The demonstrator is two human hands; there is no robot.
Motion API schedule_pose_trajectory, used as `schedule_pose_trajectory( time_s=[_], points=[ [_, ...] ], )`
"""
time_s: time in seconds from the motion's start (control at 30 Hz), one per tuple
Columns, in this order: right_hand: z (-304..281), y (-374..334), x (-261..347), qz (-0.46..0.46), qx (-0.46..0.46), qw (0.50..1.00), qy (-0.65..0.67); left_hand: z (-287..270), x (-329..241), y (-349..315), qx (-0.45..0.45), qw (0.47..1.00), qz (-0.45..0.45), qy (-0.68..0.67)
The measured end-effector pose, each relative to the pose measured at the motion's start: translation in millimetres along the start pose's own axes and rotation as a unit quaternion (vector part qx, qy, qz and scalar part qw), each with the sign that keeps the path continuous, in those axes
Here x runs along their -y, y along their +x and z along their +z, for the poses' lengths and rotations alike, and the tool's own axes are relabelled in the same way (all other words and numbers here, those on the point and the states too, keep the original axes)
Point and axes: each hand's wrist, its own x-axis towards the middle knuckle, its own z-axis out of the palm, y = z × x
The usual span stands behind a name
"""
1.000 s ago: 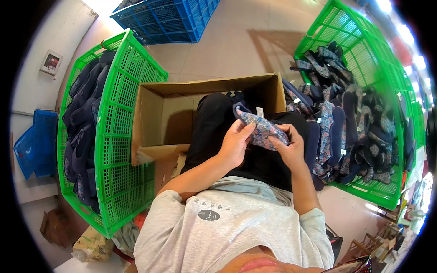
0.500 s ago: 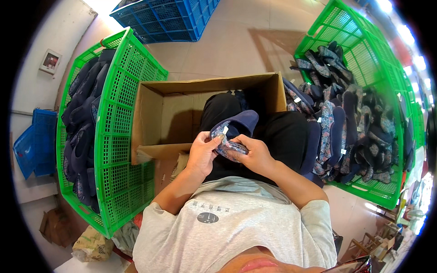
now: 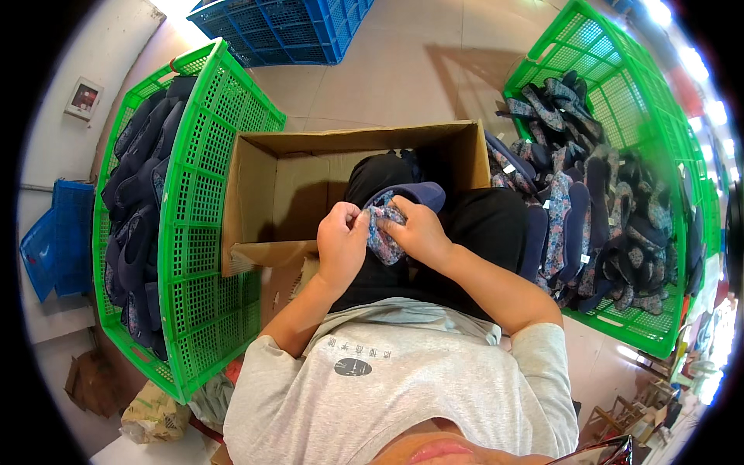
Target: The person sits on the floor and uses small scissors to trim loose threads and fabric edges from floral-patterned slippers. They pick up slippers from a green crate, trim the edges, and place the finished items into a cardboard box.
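A navy slipper with a floral upper (image 3: 385, 242) is held over my lap, its dark sole end pointing away to the right. My left hand (image 3: 343, 239) pinches the left edge of the floral fabric. My right hand (image 3: 419, 233) grips the same slipper from the right, thumb on the patterned cloth. Between both hands the fabric is bunched, and part of the slipper is hidden by my fingers. Just beyond my knees stands an open cardboard box (image 3: 256, 186).
A green crate (image 3: 209, 209) at the left holds several dark slippers. On the right, another green crate (image 3: 639, 93) carries a heap of floral and navy slippers (image 3: 573, 217), some spilling toward my thigh. A blue crate (image 3: 294, 31) stands at the back.
The slipper has been turned in my hands, so its floral upper now hangs toward me. My right hand has shifted slightly up and left, and the white tag is no longer visible.
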Motion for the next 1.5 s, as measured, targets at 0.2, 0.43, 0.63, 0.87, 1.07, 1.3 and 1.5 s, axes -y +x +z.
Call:
schedule_pose_trajectory(
  time_s=[0.2,0.43,0.63,0.87,1.07,1.3,1.5],
  points=[
    [9,40,-10,0.109,0.036,0.971,0.208,-2,21,14,-0.049,0.949,-0.193,-0.246],
    [4,63,-4,0.218,0.050,0.932,0.286,-2,24,-15,0.011,0.884,-0.274,-0.378],
    [17,60,-17,0.199,0.024,0.938,0.283,-5,33,-25,0.017,0.867,-0.266,-0.421],
    [13,57,-13,0.183,0.037,0.952,0.241,-1,39,-31,0.016,0.884,-0.239,-0.401],
    [8,54,-10,0.116,0.018,0.964,0.237,-13,-1,-36,0.027,0.844,-0.303,-0.442],
    [-11,12,-5,0.010,0.136,0.904,0.405,-44,-20,-45,0.112,0.843,-0.355,-0.389],
    [17,3,-29,0.070,0.087,0.939,0.327,-37,-3,-50,-0.005,1.000,-0.029,0.005]
  ],
)
